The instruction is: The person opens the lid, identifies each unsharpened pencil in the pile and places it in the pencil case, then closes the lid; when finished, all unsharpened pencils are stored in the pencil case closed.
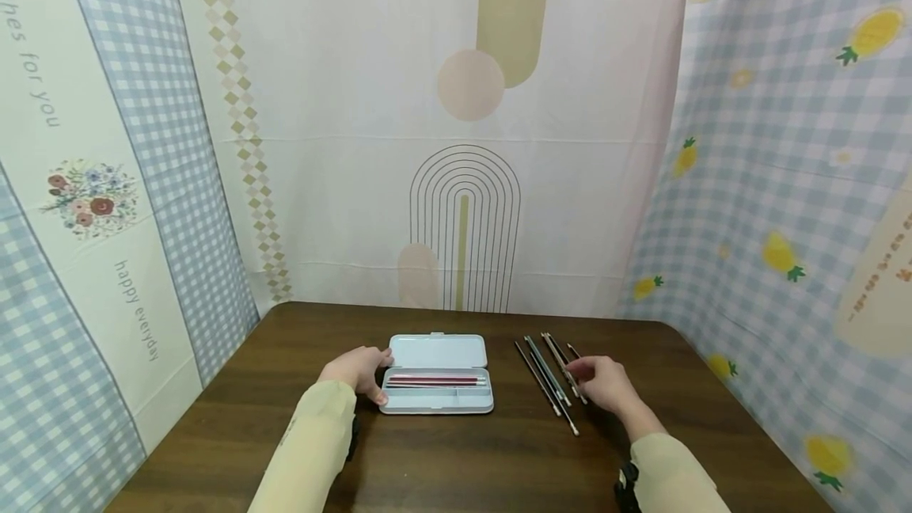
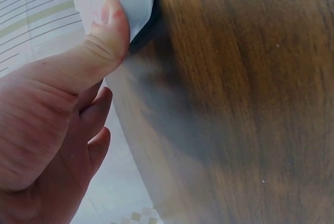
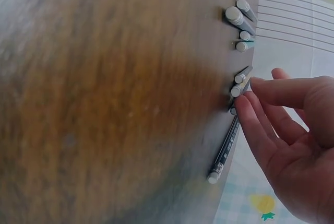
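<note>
- The left hand (image 1: pixel 359 370) grips the left end of the open pencil case (image 1: pixel 416 401), its thumb at the near corner and its fingers beside the raised lid (image 1: pixel 438 351).
- The case lies flat on the bench (image 1: pixel 442 465), just to the right of the left hand and well apart from the right one; a few pencils, reddish ones among them, lie lengthwise in the compartment nearer the lid (image 1: pixel 436 381).
- The right hand (image 1: pixel 604 381) is bent over the fanned-out loose pencils (image 1: pixel 548 370): thumb and finger come close together about a pale pencil (image 3: pixel 237 90). I cannot tell whether they pinch it firmly or only touch it.
- Most of the loose pencils lie to the left of the right hand, eraser ends toward the person; a black pencil (image 3: pixel 225 148) lies partly under that hand, on its outer side.
- The step in hand appears to be picking one pencil out of the fan while the left hand steadies the case.
- The next move seems to call for a sure pinch on that single pencil, lifting it clear without dragging its neighbours, and turning it crosswise to match those inside.
</note>
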A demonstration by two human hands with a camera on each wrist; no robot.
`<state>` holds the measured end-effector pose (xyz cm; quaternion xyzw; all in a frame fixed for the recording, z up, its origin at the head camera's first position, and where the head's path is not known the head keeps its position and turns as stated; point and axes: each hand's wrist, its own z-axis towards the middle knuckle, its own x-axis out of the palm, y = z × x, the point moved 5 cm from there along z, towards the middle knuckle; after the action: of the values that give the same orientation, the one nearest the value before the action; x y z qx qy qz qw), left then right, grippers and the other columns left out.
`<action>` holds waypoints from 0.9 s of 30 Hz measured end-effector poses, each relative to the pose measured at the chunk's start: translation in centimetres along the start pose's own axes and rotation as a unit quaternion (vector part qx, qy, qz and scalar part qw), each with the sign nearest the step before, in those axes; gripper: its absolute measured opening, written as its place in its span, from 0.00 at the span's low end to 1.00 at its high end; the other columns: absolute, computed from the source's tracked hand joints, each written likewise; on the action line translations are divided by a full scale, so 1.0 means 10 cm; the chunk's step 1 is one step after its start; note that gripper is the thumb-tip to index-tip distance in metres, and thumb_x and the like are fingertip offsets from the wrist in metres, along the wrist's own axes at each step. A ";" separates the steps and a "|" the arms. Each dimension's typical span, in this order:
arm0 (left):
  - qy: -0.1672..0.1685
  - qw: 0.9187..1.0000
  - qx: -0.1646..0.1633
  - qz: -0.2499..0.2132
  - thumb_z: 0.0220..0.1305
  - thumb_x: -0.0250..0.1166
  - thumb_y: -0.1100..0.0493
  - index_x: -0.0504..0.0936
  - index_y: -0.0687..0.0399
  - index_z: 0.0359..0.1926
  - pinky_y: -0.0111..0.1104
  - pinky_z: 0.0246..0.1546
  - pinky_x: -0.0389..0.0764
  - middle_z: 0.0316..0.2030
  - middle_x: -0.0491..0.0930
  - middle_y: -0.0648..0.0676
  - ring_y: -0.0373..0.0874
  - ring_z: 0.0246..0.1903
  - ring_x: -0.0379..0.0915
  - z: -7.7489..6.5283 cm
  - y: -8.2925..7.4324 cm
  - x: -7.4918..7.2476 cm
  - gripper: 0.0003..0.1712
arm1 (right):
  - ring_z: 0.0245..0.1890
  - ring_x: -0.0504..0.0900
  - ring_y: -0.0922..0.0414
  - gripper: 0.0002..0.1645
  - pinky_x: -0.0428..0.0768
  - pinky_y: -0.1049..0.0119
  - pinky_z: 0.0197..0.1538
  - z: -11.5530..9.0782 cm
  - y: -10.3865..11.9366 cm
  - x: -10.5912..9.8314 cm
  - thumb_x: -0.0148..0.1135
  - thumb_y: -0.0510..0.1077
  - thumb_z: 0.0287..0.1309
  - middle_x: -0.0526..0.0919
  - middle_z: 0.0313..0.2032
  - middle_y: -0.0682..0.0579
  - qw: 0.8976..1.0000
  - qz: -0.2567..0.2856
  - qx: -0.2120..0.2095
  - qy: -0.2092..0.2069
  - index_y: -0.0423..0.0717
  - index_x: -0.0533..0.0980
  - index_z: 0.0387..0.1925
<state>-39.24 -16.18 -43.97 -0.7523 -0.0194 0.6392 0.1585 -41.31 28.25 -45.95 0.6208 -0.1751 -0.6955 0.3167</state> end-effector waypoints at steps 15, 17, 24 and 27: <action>0.000 1.000 0.007 0.014 0.50 0.85 0.51 0.80 0.56 0.72 0.56 0.72 0.68 0.75 0.73 0.57 0.63 0.74 0.66 -0.04 -0.06 -0.05 0.47 | 0.45 0.86 0.47 0.25 0.85 0.48 0.48 0.00 0.02 0.00 0.70 0.23 0.50 0.89 0.44 0.44 1.000 -0.018 -0.017 0.010 0.35 0.86 0.52; 0.000 1.000 0.006 0.014 0.50 0.85 0.51 0.80 0.56 0.72 0.56 0.73 0.68 0.75 0.73 0.57 0.63 0.74 0.65 -0.05 -0.06 -0.05 0.47 | 0.45 0.85 0.47 0.25 0.85 0.48 0.48 0.00 0.03 0.00 0.70 0.23 0.50 0.89 0.44 0.44 1.000 -0.017 -0.017 0.011 0.35 0.86 0.52; -0.004 1.000 0.004 0.010 0.50 0.86 0.53 0.81 0.57 0.71 0.56 0.72 0.69 0.74 0.73 0.58 0.63 0.74 0.66 -0.07 -0.06 -0.06 0.46 | 0.45 0.85 0.48 0.25 0.85 0.48 0.47 0.00 0.03 0.00 0.71 0.24 0.51 0.88 0.44 0.45 1.000 -0.022 -0.012 0.014 0.37 0.86 0.53; -0.005 1.000 0.002 0.006 0.49 0.86 0.53 0.81 0.56 0.71 0.57 0.72 0.69 0.74 0.73 0.57 0.63 0.74 0.66 -0.08 -0.07 -0.06 0.46 | 0.45 0.85 0.48 0.25 0.86 0.50 0.46 -0.01 0.02 0.01 0.70 0.23 0.52 0.88 0.45 0.45 1.000 -0.018 -0.007 0.019 0.37 0.86 0.53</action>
<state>-38.45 -15.88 -43.09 -0.7491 -0.0148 0.6436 0.1560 -41.18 28.04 -45.86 0.6348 -0.1529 -0.6903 0.3115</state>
